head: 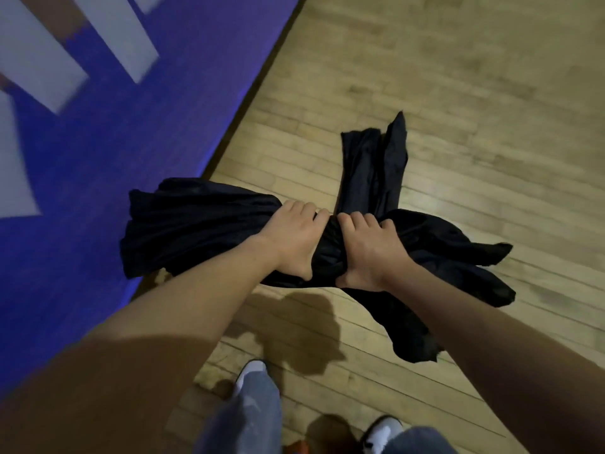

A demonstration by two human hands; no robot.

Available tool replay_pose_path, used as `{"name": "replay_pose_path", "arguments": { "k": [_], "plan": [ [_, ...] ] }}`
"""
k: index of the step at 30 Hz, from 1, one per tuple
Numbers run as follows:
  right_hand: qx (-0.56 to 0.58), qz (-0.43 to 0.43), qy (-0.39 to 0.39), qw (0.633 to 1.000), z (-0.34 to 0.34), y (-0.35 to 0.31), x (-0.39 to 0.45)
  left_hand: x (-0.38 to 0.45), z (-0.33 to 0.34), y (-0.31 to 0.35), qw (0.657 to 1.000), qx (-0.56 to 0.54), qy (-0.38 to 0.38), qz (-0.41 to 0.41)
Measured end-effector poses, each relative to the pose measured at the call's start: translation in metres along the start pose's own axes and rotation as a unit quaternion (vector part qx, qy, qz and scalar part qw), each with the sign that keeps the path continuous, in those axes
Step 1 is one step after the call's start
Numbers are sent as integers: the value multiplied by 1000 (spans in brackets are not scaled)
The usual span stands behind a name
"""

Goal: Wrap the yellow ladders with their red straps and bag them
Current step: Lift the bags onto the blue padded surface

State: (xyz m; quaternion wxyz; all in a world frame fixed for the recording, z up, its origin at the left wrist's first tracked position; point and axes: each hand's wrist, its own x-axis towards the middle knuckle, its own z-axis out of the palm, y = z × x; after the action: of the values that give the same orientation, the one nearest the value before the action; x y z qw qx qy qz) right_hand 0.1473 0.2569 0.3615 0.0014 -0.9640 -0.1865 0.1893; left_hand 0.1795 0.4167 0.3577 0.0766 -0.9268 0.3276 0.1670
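Both hands clench the black bag (203,224) at its bunched middle, held in the air above the floor (458,93). The left hand (291,237) wraps over the top of the gathered cloth, fingers curled forward and thumb tucked beneath. The right hand (366,250) takes the same grip just beside it, the 2 sets of knuckles almost touching.

From the hands the cloth spreads out 3 ways: a wide crumpled fold hangs to the left, a narrower length points away from the person, and loose ragged ends trail down to the right. No ladder or strap shows; whether anything lies inside the bag cannot be told.

Both bare forearms reach in from the bottom corners. Below them are 2 legs in blue jeans (248,417) and 2 white shoes (250,371), standing on the wooden boards, where the cloth throws a dark shadow. To the left the wood meets a blue painted area (98,142) with pale blocks on it, blurred.
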Motion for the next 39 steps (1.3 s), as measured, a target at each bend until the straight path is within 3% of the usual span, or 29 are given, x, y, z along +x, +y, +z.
{"name": "replay_pose_path", "arguments": {
  "k": [7,13,19,31,35,39],
  "plan": [
    [-23,-30,45,998,-214,-17,-75,-88,-216,-7,999,9,24,-47],
    [-70,-84,159,981,-376,-29,-130,-163,-382,-10,987,57,87,-122],
    [-125,-137,265,946,-500,-43,-187,-239,-505,6,957,126,156,-210],
    [-103,-168,547,814,-725,-114,-296,-409,-739,18,828,355,290,-323],
    [-82,-176,615,765,-784,-146,-317,-459,-798,10,771,425,318,-351],
    [-41,-183,659,729,-828,-176,-333,-501,-844,3,737,461,339,-359]
  ]
}}
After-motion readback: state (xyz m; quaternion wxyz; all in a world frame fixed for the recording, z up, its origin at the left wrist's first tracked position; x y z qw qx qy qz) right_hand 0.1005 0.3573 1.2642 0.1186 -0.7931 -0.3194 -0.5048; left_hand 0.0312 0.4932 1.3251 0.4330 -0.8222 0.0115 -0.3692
